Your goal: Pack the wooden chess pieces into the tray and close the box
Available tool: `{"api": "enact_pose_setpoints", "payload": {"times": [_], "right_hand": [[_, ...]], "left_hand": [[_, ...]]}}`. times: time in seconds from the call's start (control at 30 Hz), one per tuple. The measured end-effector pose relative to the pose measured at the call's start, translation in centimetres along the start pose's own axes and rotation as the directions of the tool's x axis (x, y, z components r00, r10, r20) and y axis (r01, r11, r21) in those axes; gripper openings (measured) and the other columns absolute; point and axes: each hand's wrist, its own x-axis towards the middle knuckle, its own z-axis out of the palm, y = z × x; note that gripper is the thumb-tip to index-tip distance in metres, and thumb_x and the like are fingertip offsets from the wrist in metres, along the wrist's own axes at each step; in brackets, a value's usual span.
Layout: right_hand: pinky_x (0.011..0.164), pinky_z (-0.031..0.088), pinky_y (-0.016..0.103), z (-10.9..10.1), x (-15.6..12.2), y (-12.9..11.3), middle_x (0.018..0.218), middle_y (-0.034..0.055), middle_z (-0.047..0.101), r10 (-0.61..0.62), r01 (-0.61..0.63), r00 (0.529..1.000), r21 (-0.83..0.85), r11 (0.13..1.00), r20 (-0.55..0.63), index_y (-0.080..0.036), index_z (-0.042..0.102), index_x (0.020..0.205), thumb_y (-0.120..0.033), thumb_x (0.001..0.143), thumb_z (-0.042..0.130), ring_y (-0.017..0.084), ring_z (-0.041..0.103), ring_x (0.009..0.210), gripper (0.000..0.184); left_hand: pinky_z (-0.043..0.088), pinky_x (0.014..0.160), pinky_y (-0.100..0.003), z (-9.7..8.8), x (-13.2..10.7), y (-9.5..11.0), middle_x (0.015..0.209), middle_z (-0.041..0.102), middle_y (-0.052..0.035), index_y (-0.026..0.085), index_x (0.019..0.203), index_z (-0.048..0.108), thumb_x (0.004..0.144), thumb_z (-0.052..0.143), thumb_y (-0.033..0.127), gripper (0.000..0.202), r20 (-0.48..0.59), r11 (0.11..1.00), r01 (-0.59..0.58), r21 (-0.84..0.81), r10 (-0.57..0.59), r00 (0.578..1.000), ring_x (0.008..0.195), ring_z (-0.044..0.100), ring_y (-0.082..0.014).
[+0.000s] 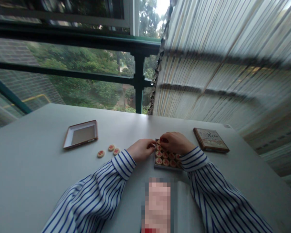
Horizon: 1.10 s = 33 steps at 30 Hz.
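A small square tray [155,165] full of round wooden game pieces with red characters [165,158] lies on the grey table [26,168] in front of me. My left hand [141,149] rests at the tray's left edge, fingers pinched toward its top corner. My right hand [174,142] lies over the tray's far side, fingers curled down onto the pieces. Whether either hand grips a piece is hidden. Three loose pieces [108,150] lie left of my left hand.
An empty box lid with a brown rim [80,134] lies at the left. A brown box with a printed top [210,139] lies at the right. Beyond the table are a dark railing [138,81] and vertical blinds [220,64].
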Motion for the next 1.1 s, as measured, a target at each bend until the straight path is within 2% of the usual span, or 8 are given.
{"api": "enact_pose_setpoints", "payload": {"times": [0.53,1.1], "right_hand": [[0.065,0.036,0.025,-0.71,-0.25,-0.45,0.090,0.0054,0.066,0.041,-0.042,0.998,0.039,0.998,0.046,-0.023,0.065,0.092,-0.036,0.080,0.044,0.018,0.058,0.080,0.028],[0.064,0.037,0.024,-0.26,-0.10,-0.36,0.087,0.0041,0.067,0.007,-0.008,1.000,0.070,0.998,0.012,-0.025,0.066,0.092,-0.034,0.081,0.044,0.016,0.059,0.078,0.027]], "left_hand": [[0.045,0.079,-0.025,0.17,0.04,-0.37,0.097,0.067,-0.0052,0.016,0.105,0.060,0.075,0.044,0.018,0.034,-0.004,1.000,-0.001,-0.030,0.001,1.000,0.090,0.060,-0.0161],[0.045,0.081,-0.025,0.09,0.02,-0.26,0.098,0.066,-0.0053,0.016,0.108,0.058,0.075,0.044,0.018,0.036,0.003,1.000,-0.002,-0.024,0.002,1.000,0.091,0.060,-0.0162]]}}
